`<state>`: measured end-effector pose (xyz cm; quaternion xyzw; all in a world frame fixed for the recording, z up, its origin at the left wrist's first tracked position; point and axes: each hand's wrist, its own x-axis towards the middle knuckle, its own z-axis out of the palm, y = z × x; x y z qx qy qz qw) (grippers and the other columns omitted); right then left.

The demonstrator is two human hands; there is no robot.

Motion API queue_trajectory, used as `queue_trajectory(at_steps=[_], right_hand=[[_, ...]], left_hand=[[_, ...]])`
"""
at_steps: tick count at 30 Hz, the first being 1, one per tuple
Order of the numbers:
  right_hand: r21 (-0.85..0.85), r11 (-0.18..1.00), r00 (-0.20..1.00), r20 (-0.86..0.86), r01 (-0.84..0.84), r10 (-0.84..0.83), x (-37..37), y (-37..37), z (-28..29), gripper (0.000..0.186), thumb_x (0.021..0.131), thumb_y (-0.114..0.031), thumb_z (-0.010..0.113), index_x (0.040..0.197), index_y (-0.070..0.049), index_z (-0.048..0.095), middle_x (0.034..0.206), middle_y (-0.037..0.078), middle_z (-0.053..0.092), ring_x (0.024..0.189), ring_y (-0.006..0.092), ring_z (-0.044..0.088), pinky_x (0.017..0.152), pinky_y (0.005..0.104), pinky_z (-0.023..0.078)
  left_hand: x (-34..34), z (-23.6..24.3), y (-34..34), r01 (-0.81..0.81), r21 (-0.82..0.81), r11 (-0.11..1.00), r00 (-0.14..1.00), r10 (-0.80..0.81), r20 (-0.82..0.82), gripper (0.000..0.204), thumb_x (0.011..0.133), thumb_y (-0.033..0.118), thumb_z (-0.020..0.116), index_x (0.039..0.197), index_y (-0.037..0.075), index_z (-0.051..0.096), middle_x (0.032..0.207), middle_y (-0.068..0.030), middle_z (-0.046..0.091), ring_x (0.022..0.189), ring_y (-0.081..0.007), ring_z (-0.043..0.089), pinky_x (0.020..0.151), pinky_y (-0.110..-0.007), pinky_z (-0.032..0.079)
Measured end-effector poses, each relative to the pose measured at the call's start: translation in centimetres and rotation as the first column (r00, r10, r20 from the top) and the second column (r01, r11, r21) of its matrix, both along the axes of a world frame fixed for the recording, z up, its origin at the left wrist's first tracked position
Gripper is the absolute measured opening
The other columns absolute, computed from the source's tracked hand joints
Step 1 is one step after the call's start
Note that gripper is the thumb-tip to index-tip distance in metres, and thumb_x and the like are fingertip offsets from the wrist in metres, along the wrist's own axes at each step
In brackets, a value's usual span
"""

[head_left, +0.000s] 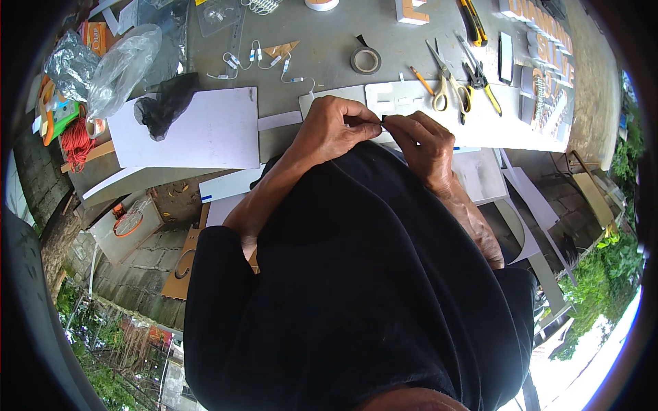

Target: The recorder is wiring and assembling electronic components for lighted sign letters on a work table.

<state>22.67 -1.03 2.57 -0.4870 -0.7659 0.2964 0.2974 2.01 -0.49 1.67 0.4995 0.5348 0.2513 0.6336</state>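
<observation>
My left hand (334,130) and my right hand (426,145) meet fingertip to fingertip in front of my chest, over the near edge of the table. Both are closed in a pinch. A small black piece (384,118) shows at the right fingertips, too small to name surely. What the left fingers hold is hidden. Just beyond the left hand, a string of small white LED modules (256,55) lies on the table, its thin wire (312,83) running toward that hand. Under and behind the hands are white sheets (392,96).
Black tape (365,60), a pencil (421,80), scissors (442,79), pliers (480,79) and a yellow cutter (473,22) lie beyond my hands. Plastic bags (127,68) and red cord (77,144) are at left. White block letters (541,31) stand at far right.
</observation>
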Motion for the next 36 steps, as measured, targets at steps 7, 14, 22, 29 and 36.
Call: queue_trajectory(at_steps=[7, 14, 22, 29, 36], right_hand=[[-0.112, 0.994, 1.0, 0.012, -0.017, 0.019, -0.2, 0.1, 0.2, 0.018, 0.082, 0.0, 0.076, 0.099, -0.007, 0.075, 0.078, 0.007, 0.068, 0.066, 0.0208, 0.068, 0.058, 0.0322, 0.053], [-0.427, 0.903, 0.997, -0.08, -0.037, 0.003, -0.2, 0.6, 0.0, 0.009, 0.088, -0.004, 0.071, 0.096, -0.001, 0.069, 0.085, 0.011, 0.069, 0.074, 0.0219, 0.07, 0.065, 0.034, 0.055], [-0.353, 0.935, 0.999, -0.039, -0.015, 0.001, -0.3, 0.4, -1.1, 0.007, 0.088, -0.003, 0.07, 0.093, -0.001, 0.065, 0.089, 0.013, 0.071, 0.078, 0.0275, 0.071, 0.068, 0.0361, 0.055], [-0.322, 0.946, 1.0, 0.003, 0.02, -0.02, -0.2, 0.6, -0.7, 0.008, 0.085, -0.002, 0.072, 0.089, -0.001, 0.065, 0.084, 0.013, 0.07, 0.073, 0.0274, 0.07, 0.065, 0.0373, 0.054], [-0.434, 0.901, 1.0, -0.007, 0.014, -0.019, 0.6, 0.9, -1.0, 0.013, 0.083, -0.003, 0.076, 0.091, 0.0, 0.067, 0.085, 0.011, 0.072, 0.076, 0.0228, 0.072, 0.067, 0.0353, 0.056]], left_hand=[[0.4, -0.3, -0.5, 0.054, 0.487, 0.872, 0.974, 0.061, -0.218, 0.012, 0.075, 0.008, 0.082, 0.086, 0.005, 0.077, 0.077, -0.0084, 0.071, 0.077, -0.0228, 0.064, 0.072, -0.035, 0.052], [0.4, -0.6, -0.5, 0.152, 0.659, 0.737, 0.954, 0.064, -0.292, 0.011, 0.074, 0.005, 0.08, 0.082, 0.006, 0.073, 0.076, -0.007, 0.069, 0.077, -0.0254, 0.062, 0.072, -0.038, 0.051], [0.3, -1.0, -0.2, 0.198, 0.605, 0.771, 0.943, 0.02, -0.333, 0.013, 0.078, 0.009, 0.08, 0.091, 0.007, 0.077, 0.081, -0.0065, 0.07, 0.079, -0.0242, 0.062, 0.073, -0.037, 0.051], [0.1, -1.8, 0.0, 0.168, 0.601, 0.782, 0.965, -0.005, -0.262, 0.013, 0.079, 0.012, 0.08, 0.09, 0.008, 0.078, 0.082, -0.0049, 0.072, 0.078, -0.0226, 0.062, 0.072, -0.036, 0.051], [-0.1, -1.6, 0.2, 0.156, 0.58, 0.799, 0.976, -0.035, -0.214, 0.01, 0.079, 0.008, 0.079, 0.089, 0.007, 0.078, 0.078, -0.006, 0.071, 0.076, -0.0218, 0.062, 0.072, -0.034, 0.05]])
